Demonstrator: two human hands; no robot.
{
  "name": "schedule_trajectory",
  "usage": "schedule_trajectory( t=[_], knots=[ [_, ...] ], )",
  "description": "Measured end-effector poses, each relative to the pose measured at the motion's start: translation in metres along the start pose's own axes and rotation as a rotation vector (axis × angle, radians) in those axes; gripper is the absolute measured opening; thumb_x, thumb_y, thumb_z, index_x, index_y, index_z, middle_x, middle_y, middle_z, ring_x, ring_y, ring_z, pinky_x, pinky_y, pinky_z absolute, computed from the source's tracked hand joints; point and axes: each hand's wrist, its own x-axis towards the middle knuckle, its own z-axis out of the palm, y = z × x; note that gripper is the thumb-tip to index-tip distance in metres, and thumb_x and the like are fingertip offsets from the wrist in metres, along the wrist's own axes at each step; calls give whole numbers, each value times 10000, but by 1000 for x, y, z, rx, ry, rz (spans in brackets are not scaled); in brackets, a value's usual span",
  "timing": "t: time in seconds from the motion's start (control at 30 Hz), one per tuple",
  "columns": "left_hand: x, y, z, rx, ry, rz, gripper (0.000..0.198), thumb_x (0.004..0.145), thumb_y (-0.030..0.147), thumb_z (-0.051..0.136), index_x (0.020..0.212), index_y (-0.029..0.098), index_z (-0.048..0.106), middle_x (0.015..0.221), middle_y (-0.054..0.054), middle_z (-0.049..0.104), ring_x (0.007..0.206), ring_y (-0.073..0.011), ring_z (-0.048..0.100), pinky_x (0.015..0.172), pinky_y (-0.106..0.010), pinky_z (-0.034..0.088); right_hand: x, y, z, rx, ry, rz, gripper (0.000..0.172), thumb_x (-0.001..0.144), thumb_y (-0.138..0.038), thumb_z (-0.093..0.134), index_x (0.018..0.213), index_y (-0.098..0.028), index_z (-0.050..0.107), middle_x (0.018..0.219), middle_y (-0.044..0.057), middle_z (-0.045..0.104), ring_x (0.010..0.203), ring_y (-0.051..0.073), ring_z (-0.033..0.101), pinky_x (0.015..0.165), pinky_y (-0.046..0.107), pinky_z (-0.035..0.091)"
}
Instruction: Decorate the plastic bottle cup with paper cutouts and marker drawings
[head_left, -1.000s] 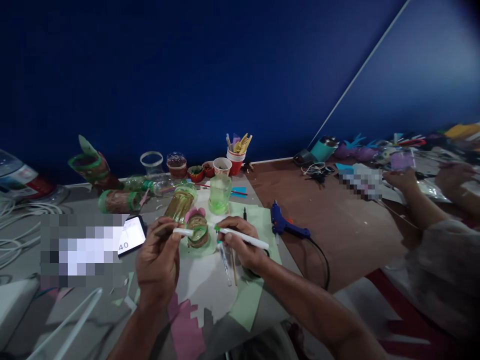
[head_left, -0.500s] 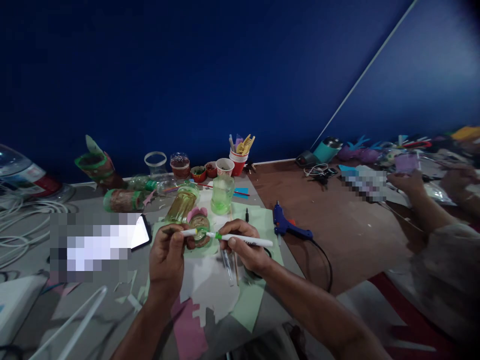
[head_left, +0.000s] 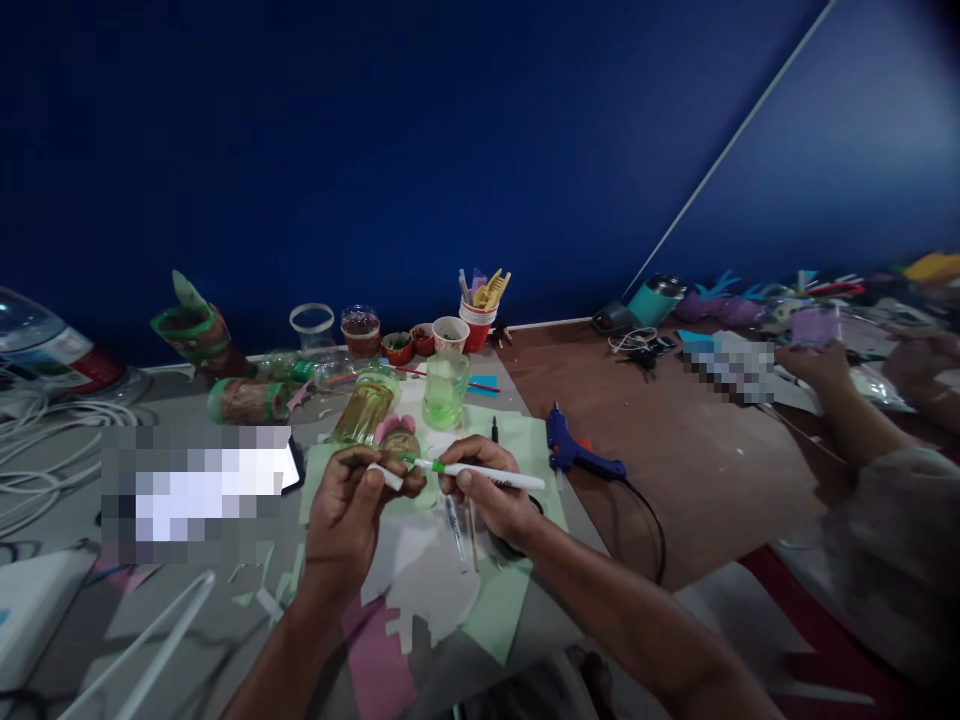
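Observation:
My right hand grips a white acrylic marker with a green collar, its tip pointing left. Pinched in my left hand is a short white tube, which looks like the marker's cap. The marker tip is close to my left fingertips; whether it touches anything there I cannot tell. Just beyond the fingers is a round brown piece with a green edge, topped by pink petal shapes, partly hidden by my hands. Behind stand a yellowish clear container and a green-tinted cup.
A blue glue gun with its cord lies right of the green paper. Paper cups stand at the back. On the left are a phone, coiled cables and a large bottle. A co-worker's hands are at right.
My left hand has shifted slightly right, and the white tube now tilts down to the right instead of lying nearly level. The right hand and marker have barely moved.

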Motion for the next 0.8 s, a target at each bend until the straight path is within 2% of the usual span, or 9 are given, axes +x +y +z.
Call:
schedule_trajectory(
  t=[0.17, 0.33, 0.47, 0.53, 0.63, 0.8],
  knots=[
    [0, 1, 0, 33, -42, -23, 226, 764, 262, 668, 909, 216, 501, 671, 27, 616, 494, -91, 532, 466, -206, 416, 2, -2, 1, 45, 22, 13, 313, 756, -456, 659, 887, -173, 629, 638, -1, 605, 504, 89, 477, 488, 215, 386],
    [0, -3, -7, 250, -42, -5, 202, 765, 305, 665, 916, 183, 609, 733, -24, 606, 627, -119, 538, 585, -255, 461, 3, -2, 2, 109, 52, 57, 330, 704, -460, 702, 854, -174, 639, 627, 0, 611, 503, 94, 478, 472, 212, 375],
    [0, -3, -7, 164, -76, -10, 270, 783, 288, 648, 1028, 211, 567, 703, 9, 582, 527, -92, 496, 482, -223, 411, 3, -2, 0, 131, 28, 63, 303, 710, -433, 700, 852, -174, 633, 628, -3, 605, 499, 88, 476, 475, 208, 375],
    [0, -2, -6, 128, -76, -16, 248, 773, 259, 660, 991, 226, 547, 660, 40, 560, 475, -74, 468, 436, -195, 368, 3, -1, -1, 148, 15, 71, 290, 716, -420, 697, 859, -175, 633, 630, -4, 606, 496, 84, 478, 473, 204, 373],
    [1, -2, -8, 228, -41, 15, 156, 756, 243, 680, 866, 196, 580, 670, 30, 566, 521, -72, 483, 481, -189, 390, 3, -1, -1, 192, -1, 79, 279, 711, -405, 709, 853, -174, 643, 629, -1, 613, 499, 83, 486, 474, 198, 372],
    [1, -4, -13, 336, -7, 44, 155, 757, 251, 676, 889, 192, 620, 695, 19, 567, 581, -85, 490, 541, -194, 420, 3, -2, 0, 199, 19, 103, 307, 677, -427, 736, 830, -172, 656, 606, 0, 613, 497, 94, 490, 472, 210, 377]
  ],
)
